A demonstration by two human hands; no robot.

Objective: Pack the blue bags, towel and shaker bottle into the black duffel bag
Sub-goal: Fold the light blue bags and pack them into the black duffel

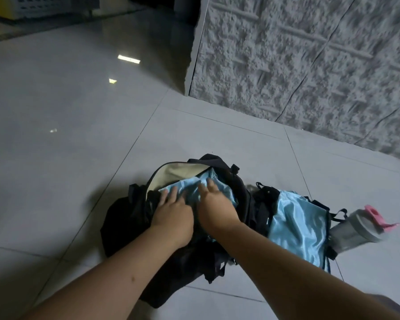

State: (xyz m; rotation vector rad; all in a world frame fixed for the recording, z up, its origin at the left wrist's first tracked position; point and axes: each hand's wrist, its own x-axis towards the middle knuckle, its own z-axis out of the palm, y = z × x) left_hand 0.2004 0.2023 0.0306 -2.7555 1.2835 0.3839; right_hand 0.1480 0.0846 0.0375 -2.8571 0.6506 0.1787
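Observation:
The black duffel bag (125,218) lies open on the tiled floor, its cream lining (178,173) showing at the far side. A light blue bag (194,188) sits inside the opening. My left hand (173,213) and my right hand (214,204) press flat on it side by side, fingers spread. To the right of the duffel, a second light blue bag (298,227) with black straps rests on the floor. Beside that lies a grey shaker bottle (353,232) on its side, with a pink lid. No towel is visible.
A rough grey stone-textured wall (310,65) rises behind and to the right of the bags. Glossy floor tiles (67,112) stretch away to the left. A yellow and white piece of furniture (21,5) stands at the far top left.

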